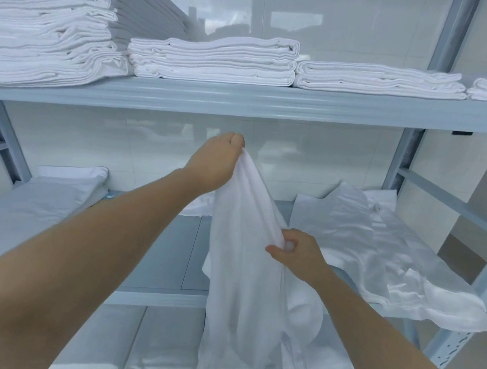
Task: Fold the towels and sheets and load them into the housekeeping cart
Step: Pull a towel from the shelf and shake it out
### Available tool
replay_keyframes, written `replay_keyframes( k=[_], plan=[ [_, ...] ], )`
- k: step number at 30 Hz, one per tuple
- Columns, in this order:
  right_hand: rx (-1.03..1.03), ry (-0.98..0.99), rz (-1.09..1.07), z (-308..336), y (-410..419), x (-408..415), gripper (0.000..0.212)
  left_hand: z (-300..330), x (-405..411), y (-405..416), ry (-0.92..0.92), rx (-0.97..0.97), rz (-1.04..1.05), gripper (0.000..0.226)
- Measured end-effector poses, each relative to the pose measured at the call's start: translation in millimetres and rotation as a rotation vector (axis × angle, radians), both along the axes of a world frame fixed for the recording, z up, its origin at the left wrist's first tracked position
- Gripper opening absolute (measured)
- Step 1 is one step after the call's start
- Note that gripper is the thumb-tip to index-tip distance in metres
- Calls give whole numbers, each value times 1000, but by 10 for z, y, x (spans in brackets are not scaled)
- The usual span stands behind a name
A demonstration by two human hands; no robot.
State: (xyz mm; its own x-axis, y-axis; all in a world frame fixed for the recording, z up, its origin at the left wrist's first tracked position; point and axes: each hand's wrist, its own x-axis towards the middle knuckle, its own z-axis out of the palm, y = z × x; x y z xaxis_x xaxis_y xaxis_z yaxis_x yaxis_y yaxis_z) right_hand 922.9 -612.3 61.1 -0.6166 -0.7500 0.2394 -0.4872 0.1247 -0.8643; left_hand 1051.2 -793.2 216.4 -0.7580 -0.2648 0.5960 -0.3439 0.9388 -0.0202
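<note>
Fingers of the right hand (295, 253) curl round a bunched fold of the white towel (241, 288), nearest the camera. Higher and farther, the left hand (218, 159) pinches the towel's top corner, so the cloth hangs down in front of the middle shelf (167, 254). Crumpled plastic bags (378, 251) lie to the right on that shelf. Farthest, on the upper shelf (244, 101), folded linen stacks (215, 59) sit in a row.

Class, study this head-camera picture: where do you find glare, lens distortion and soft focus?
Head view: glare and reflections on the glossy wall; wide-angle bending bows the upper shelf and tilts the right upright; the forearms at the bottom edge look soft, while the hanging white cloth stays fairly clear.
</note>
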Motion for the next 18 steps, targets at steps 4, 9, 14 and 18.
replay_keyframes(
  k=[4, 9, 14, 18],
  plan=[
    [156, 22, -18, -171, 19, -120, 25, 67, 21, -143, 72, 25, 58, 19],
    [308, 173, -59, -335, 99, -247, 24, 71, 131, -323, 151, 38, 86, 20],
    [439, 235, -87, -426, 158, -306, 17, 80, 364, -586, 217, 111, 190, 19],
    [508, 304, -115, -470, 184, -382, 29, 10, 668, -815, 261, 188, 302, 21]
  ],
)
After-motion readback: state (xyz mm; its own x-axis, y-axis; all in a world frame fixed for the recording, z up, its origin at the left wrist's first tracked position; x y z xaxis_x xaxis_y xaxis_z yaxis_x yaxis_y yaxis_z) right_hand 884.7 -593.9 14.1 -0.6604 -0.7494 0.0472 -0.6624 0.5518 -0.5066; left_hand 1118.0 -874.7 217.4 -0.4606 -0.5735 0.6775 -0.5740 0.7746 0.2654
